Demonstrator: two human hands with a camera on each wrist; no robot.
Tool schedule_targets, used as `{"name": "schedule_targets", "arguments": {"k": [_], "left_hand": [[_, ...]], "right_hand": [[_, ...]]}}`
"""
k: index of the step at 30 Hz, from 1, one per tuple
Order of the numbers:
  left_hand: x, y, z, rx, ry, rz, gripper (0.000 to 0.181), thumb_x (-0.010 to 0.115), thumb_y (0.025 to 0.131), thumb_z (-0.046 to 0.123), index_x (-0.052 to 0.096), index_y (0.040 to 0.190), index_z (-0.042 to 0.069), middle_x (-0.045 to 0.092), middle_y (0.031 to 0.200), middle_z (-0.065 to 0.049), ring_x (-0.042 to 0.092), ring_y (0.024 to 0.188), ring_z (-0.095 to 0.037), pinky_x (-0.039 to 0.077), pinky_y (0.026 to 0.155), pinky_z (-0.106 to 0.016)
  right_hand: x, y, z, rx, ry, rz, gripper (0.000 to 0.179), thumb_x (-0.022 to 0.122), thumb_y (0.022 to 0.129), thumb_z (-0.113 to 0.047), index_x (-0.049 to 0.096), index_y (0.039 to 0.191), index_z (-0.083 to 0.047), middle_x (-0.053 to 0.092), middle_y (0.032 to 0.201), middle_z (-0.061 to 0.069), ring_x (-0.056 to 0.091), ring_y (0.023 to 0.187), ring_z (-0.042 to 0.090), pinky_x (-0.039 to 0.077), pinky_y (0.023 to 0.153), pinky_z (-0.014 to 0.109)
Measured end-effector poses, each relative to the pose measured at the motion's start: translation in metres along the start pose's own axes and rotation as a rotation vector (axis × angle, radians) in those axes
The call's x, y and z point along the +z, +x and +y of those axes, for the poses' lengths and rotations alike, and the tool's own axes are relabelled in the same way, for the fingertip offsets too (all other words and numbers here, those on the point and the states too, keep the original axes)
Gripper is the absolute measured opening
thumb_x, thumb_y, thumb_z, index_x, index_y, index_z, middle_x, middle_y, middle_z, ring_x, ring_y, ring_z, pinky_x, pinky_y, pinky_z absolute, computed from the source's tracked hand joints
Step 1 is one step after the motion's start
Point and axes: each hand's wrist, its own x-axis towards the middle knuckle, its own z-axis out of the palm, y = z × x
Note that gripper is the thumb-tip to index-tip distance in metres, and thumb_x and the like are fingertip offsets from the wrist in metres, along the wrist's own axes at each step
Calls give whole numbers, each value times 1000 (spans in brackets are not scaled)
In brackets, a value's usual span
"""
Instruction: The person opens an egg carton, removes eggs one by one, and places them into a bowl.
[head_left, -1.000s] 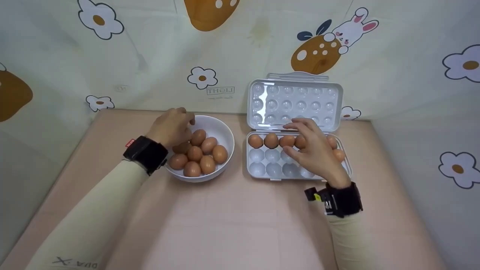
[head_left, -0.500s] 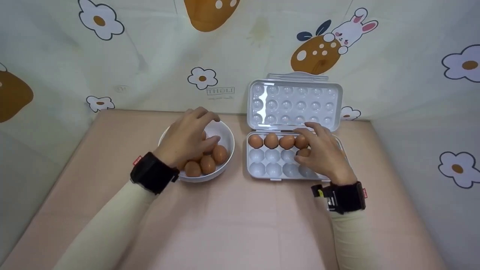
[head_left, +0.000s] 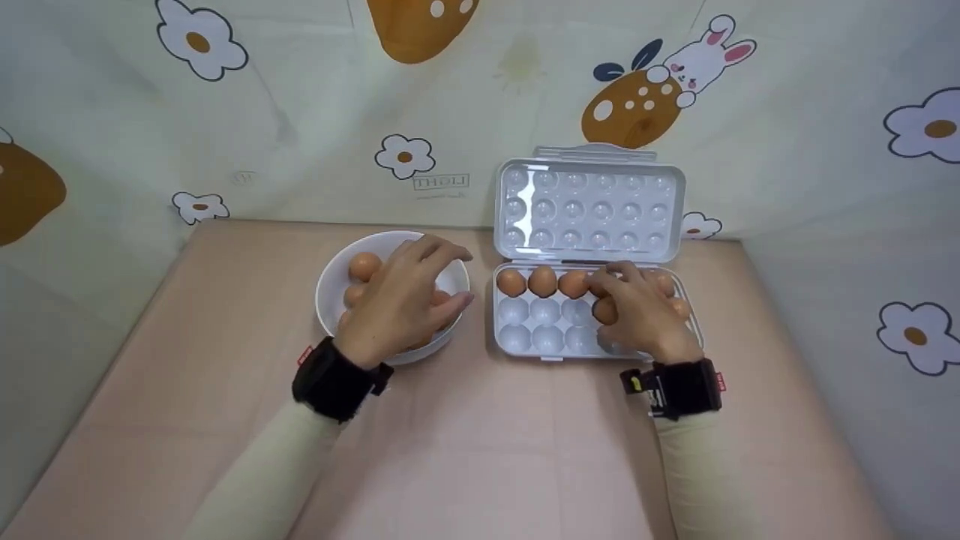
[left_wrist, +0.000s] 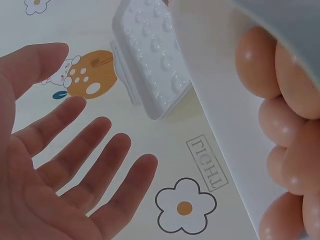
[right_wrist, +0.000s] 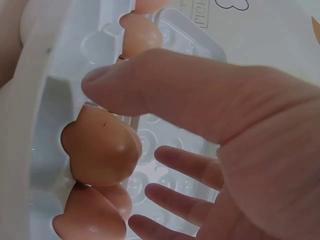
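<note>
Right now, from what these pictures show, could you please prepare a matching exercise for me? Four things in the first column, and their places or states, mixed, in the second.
Column 1
1. left hand
2. egg box lid
3. white bowl
4. right hand

Column 2
A. standing left of the egg tray, with brown eggs inside
B. over the right half of the egg tray
C. over the white bowl, holding nothing
D. raised open, behind the egg tray

Right pairs: 1-C, 2-D, 3-A, 4-B.
</note>
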Motion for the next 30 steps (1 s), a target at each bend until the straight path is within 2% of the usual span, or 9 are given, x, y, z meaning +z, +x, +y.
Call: {"name": "schedule_targets", "arguments": {"k": [4, 9, 15, 17, 22, 30], "left_hand": [[8, 0, 1, 28, -12, 30, 39, 80, 95, 27, 69, 131, 16, 66, 129, -1, 60, 119, -25, 50, 99, -41], [16, 1, 2, 4, 15, 15, 40, 80, 94, 30, 69, 131, 20, 66, 129, 0, 62, 115, -23, 46, 93, -45], [22, 1, 4, -19, -2, 7, 41, 81, 93, 29, 70, 132, 19, 66, 131, -1, 61, 117, -24, 46, 98, -44], [24, 0, 4, -18, -20, 12, 41, 81, 93, 28, 70, 131, 19, 66, 131, -2, 61, 116, -24, 48, 97, -42], [29, -3, 3, -4, -59, 27, 38, 81, 92, 23, 71, 129, 17, 66, 128, -1, 61, 113, -22, 51, 95, -37], [32, -5, 3, -1, -77, 25, 37, 80, 93, 25, 71, 129, 18, 66, 128, 2, 60, 114, -21, 50, 95, -35]], "right_hand": [[2, 0, 0, 0, 29, -3, 81, 85, 71, 3, 64, 146, -18, 48, 151, 12, 42, 137, 41, 47, 105, 61], [5, 1, -1, 22, 55, 6, 66, 85, 71, 7, 72, 133, -12, 52, 138, 12, 48, 124, 36, 51, 100, 52], [8, 2, -1, 18, 55, 25, 52, 83, 70, 14, 77, 117, -7, 59, 124, 12, 53, 113, 33, 53, 96, 46], [9, 3, 0, 25, 61, 27, 49, 82, 69, 17, 77, 112, -7, 62, 115, 12, 54, 109, 33, 54, 90, 45], [11, 3, 1, 41, 74, 41, 47, 80, 64, 19, 74, 101, -10, 61, 97, 10, 52, 99, 31, 47, 80, 40], [12, 6, 4, -23, 47, 115, 31, 69, 73, 20, 71, 80, -10, 61, 78, 9, 52, 84, 28, 40, 69, 37]]}}
